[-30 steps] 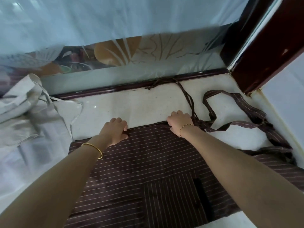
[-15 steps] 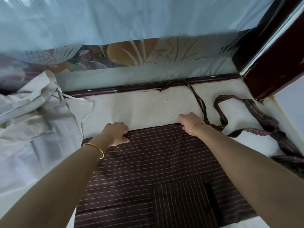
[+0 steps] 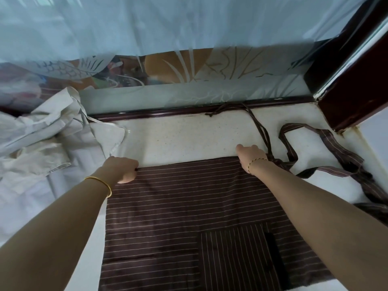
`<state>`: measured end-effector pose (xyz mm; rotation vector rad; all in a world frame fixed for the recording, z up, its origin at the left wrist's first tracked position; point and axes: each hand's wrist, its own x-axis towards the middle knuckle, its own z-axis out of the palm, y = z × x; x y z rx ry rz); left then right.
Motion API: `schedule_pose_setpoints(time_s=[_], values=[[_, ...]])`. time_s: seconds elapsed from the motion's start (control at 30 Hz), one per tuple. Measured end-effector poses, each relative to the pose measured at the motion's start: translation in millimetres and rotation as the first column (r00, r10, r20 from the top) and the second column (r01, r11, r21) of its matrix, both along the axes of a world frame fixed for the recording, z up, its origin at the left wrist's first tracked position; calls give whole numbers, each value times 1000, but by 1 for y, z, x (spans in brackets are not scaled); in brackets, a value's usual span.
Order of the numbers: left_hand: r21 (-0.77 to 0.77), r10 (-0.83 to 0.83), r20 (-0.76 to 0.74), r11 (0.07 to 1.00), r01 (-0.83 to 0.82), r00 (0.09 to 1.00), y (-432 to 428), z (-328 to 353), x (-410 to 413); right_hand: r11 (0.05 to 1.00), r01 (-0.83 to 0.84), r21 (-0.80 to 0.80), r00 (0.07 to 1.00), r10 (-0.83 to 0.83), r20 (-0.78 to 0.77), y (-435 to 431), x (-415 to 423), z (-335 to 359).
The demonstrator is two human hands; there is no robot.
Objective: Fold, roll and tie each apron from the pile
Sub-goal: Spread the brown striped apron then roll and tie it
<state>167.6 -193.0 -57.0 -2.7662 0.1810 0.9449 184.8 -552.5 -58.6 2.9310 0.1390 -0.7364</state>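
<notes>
Brown pinstriped cloth apron (image 3: 189, 217) flat on pale speckled stone worktop (image 3: 184, 139). Left hand (image 3: 122, 168) and right hand (image 3: 251, 155), previously pressing, now curl onto far edge; rolling likely starts.

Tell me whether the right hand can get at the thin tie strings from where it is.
Probably yes: the right hand grips the striped apron's far edge, and the thin tie strings lie uncovered just beside it.
</notes>
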Motion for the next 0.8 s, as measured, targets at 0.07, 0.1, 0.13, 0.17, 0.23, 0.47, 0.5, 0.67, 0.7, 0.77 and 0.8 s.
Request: schedule_pose_setpoints(time_s=[0.07,0.1,0.13,0.17,0.23,0.47,0.5,0.67,0.7,0.77,0.8], values=[[51,-5,20,999,4,1000,0,-3,-2,999,1,-49,999,1,37,3,-3,1],[91,-9,27,996,6,1000,-1,-5,-3,998,8,-69,998,-4,56,5,-6,2],[141,-8,35,990,3,999,-2,-5,-3,996,13,-85,995,-5,96,5,-7,1],[198,0,50,980,-10,999,-5,-5,-5,995,10,-97,987,6,159,4,-10,2],[317,14,146,947,-60,989,-16,0,-10,994,-42,-104,950,72,303,3,-20,4],[-227,-213,503,903,365,837,-139,-9,-79,949,-219,228,916,119,384,35,-107,-13],[-268,-224,512,875,402,829,-154,-19,-94,949,-209,237,911,101,399,37,-118,-19],[-259,-100,374,943,208,922,-148,-53,-136,976,-121,180,942,56,332,-7,-171,-45],[-253,-82,375,949,186,923,-142,-57,-139,986,-94,136,955,50,292,-24,-178,-48],[-231,-111,362,951,205,926,-135,-59,-140,996,11,90,972,-32,233,-57,-188,-50],[-238,-119,335,949,206,935,-135,-56,-139,991,93,95,971,-112,213,-70,-191,-49]])
